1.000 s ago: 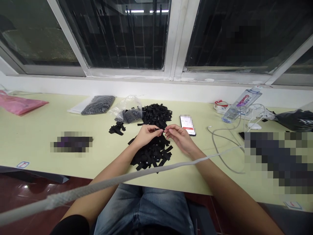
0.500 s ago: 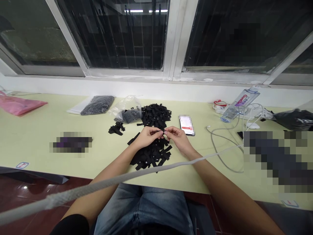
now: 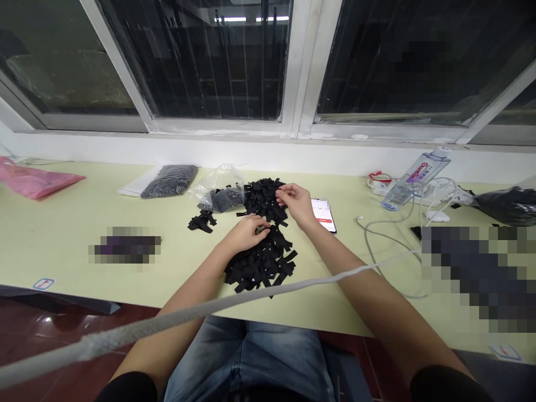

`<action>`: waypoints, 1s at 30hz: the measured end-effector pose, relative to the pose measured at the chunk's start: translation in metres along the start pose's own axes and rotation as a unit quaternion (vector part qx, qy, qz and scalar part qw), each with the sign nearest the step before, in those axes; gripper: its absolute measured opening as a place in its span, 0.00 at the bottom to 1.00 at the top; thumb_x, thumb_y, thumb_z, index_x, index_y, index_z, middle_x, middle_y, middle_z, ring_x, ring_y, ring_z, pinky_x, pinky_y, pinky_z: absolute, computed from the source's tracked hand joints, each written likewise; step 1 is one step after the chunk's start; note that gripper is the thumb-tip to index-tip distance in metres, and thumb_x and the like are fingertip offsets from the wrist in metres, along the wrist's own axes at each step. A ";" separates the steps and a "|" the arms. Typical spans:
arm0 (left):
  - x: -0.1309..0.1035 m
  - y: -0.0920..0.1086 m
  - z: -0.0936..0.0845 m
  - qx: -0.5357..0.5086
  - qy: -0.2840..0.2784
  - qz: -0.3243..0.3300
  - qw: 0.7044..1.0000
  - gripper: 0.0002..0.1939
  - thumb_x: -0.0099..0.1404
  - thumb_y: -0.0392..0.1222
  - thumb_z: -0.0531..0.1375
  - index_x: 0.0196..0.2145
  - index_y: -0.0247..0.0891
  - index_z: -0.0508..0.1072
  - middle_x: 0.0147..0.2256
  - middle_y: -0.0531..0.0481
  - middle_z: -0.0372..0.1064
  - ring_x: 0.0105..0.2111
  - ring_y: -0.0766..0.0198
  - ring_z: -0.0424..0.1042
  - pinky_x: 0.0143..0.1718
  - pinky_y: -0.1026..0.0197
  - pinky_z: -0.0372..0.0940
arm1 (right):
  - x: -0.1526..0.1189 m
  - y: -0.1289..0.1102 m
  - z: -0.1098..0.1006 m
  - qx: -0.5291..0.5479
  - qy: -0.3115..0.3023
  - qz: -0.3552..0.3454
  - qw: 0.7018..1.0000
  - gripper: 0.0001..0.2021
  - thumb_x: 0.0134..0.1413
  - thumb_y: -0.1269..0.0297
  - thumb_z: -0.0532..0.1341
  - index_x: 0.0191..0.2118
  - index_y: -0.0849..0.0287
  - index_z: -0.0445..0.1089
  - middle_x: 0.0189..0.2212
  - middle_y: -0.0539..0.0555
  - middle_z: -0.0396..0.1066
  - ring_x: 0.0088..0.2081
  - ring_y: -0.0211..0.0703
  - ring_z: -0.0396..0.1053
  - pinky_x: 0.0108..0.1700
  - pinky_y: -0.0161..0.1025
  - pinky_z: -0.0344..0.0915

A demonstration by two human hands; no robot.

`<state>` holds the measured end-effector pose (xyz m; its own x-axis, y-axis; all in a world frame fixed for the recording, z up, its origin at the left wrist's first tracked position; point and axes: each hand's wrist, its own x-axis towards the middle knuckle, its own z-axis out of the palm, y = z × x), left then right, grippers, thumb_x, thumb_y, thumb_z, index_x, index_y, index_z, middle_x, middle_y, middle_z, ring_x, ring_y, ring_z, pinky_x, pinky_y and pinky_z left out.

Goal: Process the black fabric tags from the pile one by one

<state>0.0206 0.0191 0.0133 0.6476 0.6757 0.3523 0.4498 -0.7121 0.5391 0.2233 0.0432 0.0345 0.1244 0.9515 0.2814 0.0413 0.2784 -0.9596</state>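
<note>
My left hand (image 3: 246,233) is over the near pile of short black fabric strips (image 3: 262,265). Its fingers are curved, with a small gap between thumb and fingertips, and nothing held shows there. Small shiny bits dot this pile. Farther back, my right hand (image 3: 298,204) is at the right edge of the far pile of black strips (image 3: 262,195). Thumb and forefinger come together in a pinch there; whatever is between them is too small to make out against the black.
Left of the piles are a small cluster of black strips (image 3: 201,221), an open clear bag (image 3: 224,195) and a filled bag (image 3: 170,181). A phone (image 3: 324,215) lies partly behind my right wrist. Rightward are a bottle (image 3: 416,177) and cables (image 3: 368,223). A pale cord (image 3: 234,298) crosses the foreground.
My hands, which met in a pinch between the two piles, have separated. The right has moved up to the far pile; the left has shifted slightly left, its fingers looser.
</note>
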 end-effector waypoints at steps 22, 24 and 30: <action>-0.001 -0.001 0.004 -0.041 -0.013 -0.008 0.999 0.10 0.64 0.39 0.61 0.41 0.38 0.80 0.36 0.46 0.77 0.36 0.59 0.74 0.38 0.60 0.65 | -0.078 0.030 -0.026 -0.366 -0.193 -0.124 0.902 0.11 0.63 0.63 0.59 0.47 0.52 0.76 0.41 0.58 0.69 0.46 0.50 0.68 0.50 0.47 0.65; -0.001 0.000 0.005 -0.044 -0.034 -0.002 0.998 0.10 0.64 0.39 0.60 0.40 0.39 0.80 0.36 0.47 0.77 0.36 0.59 0.74 0.37 0.61 0.65 | -0.080 0.025 -0.027 -0.353 -0.206 -0.119 0.905 0.09 0.62 0.64 0.59 0.44 0.52 0.76 0.39 0.57 0.69 0.44 0.49 0.68 0.47 0.45 0.65; 0.000 0.005 0.006 -0.056 -0.076 0.000 0.996 0.11 0.65 0.41 0.59 0.41 0.38 0.80 0.35 0.47 0.77 0.35 0.60 0.74 0.38 0.61 0.64 | -0.081 0.014 -0.026 -0.298 -0.218 -0.064 0.927 0.06 0.61 0.64 0.59 0.36 0.55 0.74 0.33 0.53 0.72 0.33 0.42 0.68 0.35 0.39 0.61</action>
<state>0.0262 0.0147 0.0115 0.7365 0.6335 0.2372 0.3845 -0.6805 0.6238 0.2397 -0.0338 -0.0020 -0.3272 0.9142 0.2391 0.5846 0.3946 -0.7089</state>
